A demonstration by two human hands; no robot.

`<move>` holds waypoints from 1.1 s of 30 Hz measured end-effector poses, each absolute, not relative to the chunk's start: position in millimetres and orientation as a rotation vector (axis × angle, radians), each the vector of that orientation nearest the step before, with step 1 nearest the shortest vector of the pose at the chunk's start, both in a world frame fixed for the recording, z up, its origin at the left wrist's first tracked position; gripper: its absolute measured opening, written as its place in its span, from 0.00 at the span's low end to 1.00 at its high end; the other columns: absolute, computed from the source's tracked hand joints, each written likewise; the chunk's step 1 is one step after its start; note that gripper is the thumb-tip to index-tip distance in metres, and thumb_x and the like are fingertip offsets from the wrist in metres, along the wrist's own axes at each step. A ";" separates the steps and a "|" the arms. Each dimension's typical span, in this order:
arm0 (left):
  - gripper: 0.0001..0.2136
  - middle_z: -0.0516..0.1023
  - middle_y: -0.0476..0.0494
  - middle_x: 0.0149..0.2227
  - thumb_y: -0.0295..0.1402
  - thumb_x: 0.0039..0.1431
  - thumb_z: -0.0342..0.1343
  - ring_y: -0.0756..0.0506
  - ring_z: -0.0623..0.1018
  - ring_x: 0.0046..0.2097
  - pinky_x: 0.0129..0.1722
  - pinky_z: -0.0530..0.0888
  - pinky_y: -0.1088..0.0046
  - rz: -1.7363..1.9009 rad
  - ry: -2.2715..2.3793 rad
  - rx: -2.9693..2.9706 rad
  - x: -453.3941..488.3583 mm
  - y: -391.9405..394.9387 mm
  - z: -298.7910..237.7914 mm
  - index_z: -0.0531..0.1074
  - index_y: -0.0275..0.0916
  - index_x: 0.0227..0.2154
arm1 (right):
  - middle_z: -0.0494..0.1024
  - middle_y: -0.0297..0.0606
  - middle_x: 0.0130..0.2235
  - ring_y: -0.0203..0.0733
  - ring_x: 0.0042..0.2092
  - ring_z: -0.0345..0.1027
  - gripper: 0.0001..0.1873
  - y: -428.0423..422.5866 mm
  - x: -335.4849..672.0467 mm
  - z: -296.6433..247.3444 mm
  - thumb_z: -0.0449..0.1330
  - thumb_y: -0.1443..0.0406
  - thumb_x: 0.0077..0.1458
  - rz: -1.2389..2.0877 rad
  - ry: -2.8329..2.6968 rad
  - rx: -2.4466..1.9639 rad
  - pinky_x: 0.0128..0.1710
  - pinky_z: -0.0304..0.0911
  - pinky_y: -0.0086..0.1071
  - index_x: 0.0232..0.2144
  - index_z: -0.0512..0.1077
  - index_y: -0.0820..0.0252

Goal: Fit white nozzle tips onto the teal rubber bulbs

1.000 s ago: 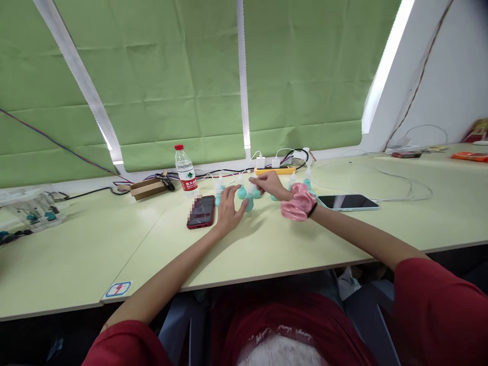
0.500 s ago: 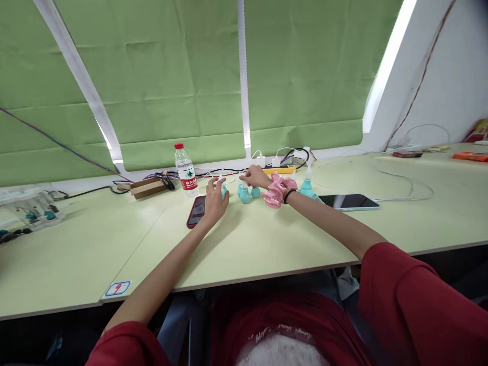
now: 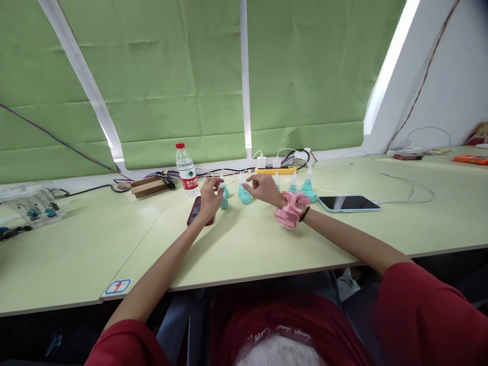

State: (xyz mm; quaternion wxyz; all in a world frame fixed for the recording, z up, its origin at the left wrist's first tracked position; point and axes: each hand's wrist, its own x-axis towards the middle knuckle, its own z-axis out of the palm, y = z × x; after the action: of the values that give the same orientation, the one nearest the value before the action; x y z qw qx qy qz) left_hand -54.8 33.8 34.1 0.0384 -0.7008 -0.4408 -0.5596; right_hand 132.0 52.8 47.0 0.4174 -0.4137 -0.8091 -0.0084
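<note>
Several teal bulbs with white nozzles stand in a row on the pale table (image 3: 244, 239). My left hand (image 3: 211, 197) is curled at the left-hand teal bulb (image 3: 225, 192), thumb and forefinger at its side; part of the grip is hidden. Another rounded teal part (image 3: 223, 204) shows just below. My right hand (image 3: 265, 189), with a pink scrunchie (image 3: 290, 209) on its wrist, is beside the middle teal bulbs (image 3: 245, 196). Its thumb and forefinger are bent and slightly apart, with nothing visible between them. More teal bulbs (image 3: 307, 187) stand beyond the right wrist.
A red-cased phone (image 3: 194, 211) lies partly under my left hand. A pale-cased phone (image 3: 348, 203) rests at right. Behind are a water bottle (image 3: 186, 170), an open cardboard box (image 3: 148, 186), a yellow power strip (image 3: 278, 171) and loose cables. Clear plastic apparatus (image 3: 36, 207) stands far left.
My right hand has drawn back slightly to the right and toward me, uncovering more bulbs. My left hand has shifted a little left, and more teal shows beside it.
</note>
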 end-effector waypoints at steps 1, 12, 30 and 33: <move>0.08 0.65 0.46 0.33 0.26 0.45 0.49 0.50 0.68 0.33 0.31 0.70 0.74 -1.777 -1.332 -2.190 -51.7 29.5 35.9 0.66 0.38 0.32 | 0.70 0.37 0.24 0.35 0.28 0.62 0.18 42.4 133.7 41.3 0.52 0.56 0.48 -0.010 -2.048 -0.971 0.34 0.57 0.28 0.32 0.71 0.64; 0.16 0.67 0.52 0.23 0.33 0.36 0.61 0.54 0.70 0.27 0.31 0.72 0.73 -2.530 -1.515 -2.600 -22.2 8.8 28.7 0.69 0.33 0.30 | 0.71 0.36 0.27 0.35 0.29 0.63 0.17 16.2 138.6 9.9 0.46 0.57 0.53 0.322 -2.278 -0.965 0.28 0.55 0.27 0.34 0.68 0.63; 0.17 0.74 0.43 0.19 0.40 0.34 0.62 0.48 0.73 0.22 0.23 0.70 0.74 -1.634 -1.817 -2.798 -24.2 19.8 6.7 0.74 0.31 0.27 | 0.74 0.39 0.34 0.41 0.36 0.65 0.13 21.7 149.1 0.8 0.50 0.59 0.50 0.072 -2.331 -1.203 0.31 0.54 0.28 0.34 0.70 0.59; 0.16 0.74 0.42 0.20 0.40 0.37 0.60 0.48 0.73 0.22 0.22 0.68 0.76 -1.515 -1.741 -2.778 -24.5 18.2 6.6 0.73 0.31 0.26 | 0.74 0.39 0.34 0.42 0.37 0.65 0.15 21.0 148.6 1.2 0.50 0.58 0.50 0.034 -2.336 -1.244 0.30 0.53 0.28 0.36 0.70 0.57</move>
State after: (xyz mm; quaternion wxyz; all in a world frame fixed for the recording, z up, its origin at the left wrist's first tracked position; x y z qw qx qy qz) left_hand -24.5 18.2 6.6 -0.2328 -0.7481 -0.4687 -0.4080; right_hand 148.6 21.0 1.2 0.2448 -0.4556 -0.8558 0.0126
